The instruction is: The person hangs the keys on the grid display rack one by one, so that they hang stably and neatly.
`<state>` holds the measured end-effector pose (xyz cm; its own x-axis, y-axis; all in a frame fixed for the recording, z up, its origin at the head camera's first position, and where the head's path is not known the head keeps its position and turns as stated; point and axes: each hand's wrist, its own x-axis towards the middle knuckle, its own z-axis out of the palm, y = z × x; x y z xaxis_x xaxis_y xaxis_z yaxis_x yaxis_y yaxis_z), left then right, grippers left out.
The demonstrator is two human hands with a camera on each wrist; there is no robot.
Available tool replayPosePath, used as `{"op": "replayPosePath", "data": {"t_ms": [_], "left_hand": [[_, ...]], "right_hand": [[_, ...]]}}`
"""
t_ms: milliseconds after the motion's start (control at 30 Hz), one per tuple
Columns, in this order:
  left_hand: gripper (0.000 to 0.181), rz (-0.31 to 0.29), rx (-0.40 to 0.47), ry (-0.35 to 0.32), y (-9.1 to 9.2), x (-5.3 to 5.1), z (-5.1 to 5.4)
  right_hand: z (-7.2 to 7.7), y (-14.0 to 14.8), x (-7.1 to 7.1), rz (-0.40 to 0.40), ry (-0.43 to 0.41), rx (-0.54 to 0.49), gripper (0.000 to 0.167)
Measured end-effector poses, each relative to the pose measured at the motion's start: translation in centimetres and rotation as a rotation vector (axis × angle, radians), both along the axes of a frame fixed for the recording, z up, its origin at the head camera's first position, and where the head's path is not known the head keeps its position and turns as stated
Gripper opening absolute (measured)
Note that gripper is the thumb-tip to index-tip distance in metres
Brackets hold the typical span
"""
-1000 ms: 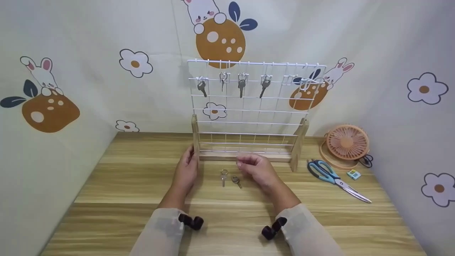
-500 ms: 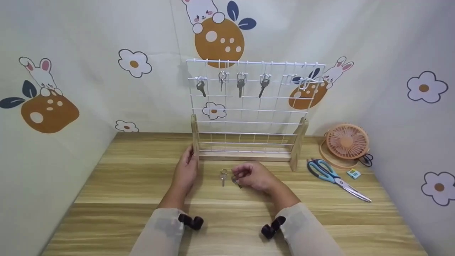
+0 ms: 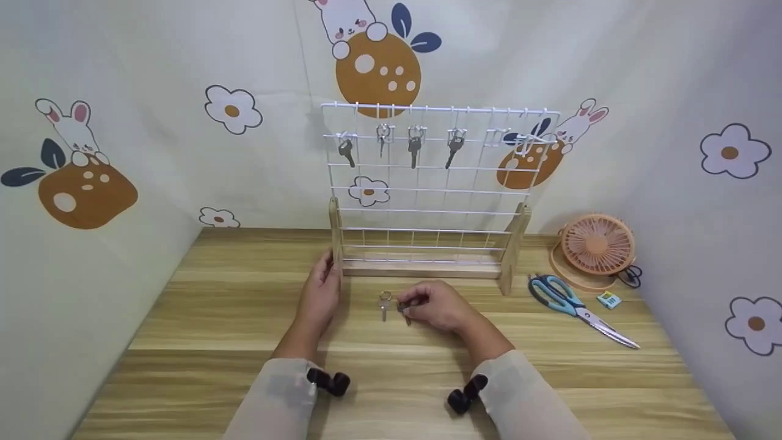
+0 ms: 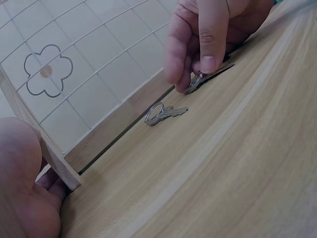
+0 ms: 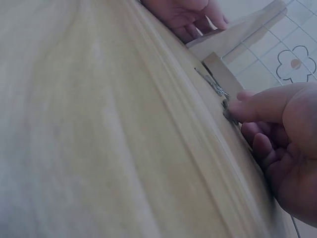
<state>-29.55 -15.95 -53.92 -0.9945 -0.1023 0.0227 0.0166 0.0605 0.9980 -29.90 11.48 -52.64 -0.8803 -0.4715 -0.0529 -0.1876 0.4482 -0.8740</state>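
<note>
In the head view my left hand (image 3: pixel 319 290) grips the left wooden leg (image 3: pixel 335 229) of a white wire grid rack (image 3: pixel 421 270), low down near the table. My right hand (image 3: pixel 441 307) pinches a key (image 3: pixel 408 318) between thumb and fingers at the tabletop, partly hiding it. Just left of it lies a second key with a ring (image 3: pixel 384 307), untouched; in the left wrist view this ringed key (image 4: pixel 169 114) lies flat before the rack's base. Several keys, such as the dark key (image 3: pixel 415 151), hang from hooks along the rack's upper part.
Right of the rack lie scissors (image 3: pixel 574 307) with blue handles, a small light-blue item (image 3: pixel 608 299) and an orange fan (image 3: pixel 597 244) with a dark cord. White hooks (image 3: pixel 530 142) at the rack's upper right carry no keys. A patterned curtain (image 3: pixel 275 171) stands behind.
My right hand has come down and a little left from the rack's base bar, and its fingers have closed on the right-hand key. The left hand has stayed put.
</note>
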Motion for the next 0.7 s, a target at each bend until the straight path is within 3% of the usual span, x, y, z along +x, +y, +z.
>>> {"op": "replayPosePath", "data": {"t_ms": [167, 333, 500, 700], "left_hand": [[0.055, 0.018, -0.006, 0.014, 0.1, -0.1, 0.0], [0.054, 0.03, -0.017, 0.017, 0.0, -0.2, -0.1], [0.053, 0.039, -0.023, 0.015, -0.1, -0.3, -0.2], [0.054, 0.05, -0.032, 0.004, 0.1, -0.2, -0.1]], "right_hand": [[0.0, 0.0, 0.0, -0.055, 0.055, 0.037, 0.012], [0.1, -0.1, -0.1, -0.094, 0.047, -0.001, 0.012], [0.9, 0.2, -0.6, -0.2, 0.001, -0.15, 0.015], [4.1, 0.9, -0.8, -0.343, -0.005, -0.419, 0.022]]}}
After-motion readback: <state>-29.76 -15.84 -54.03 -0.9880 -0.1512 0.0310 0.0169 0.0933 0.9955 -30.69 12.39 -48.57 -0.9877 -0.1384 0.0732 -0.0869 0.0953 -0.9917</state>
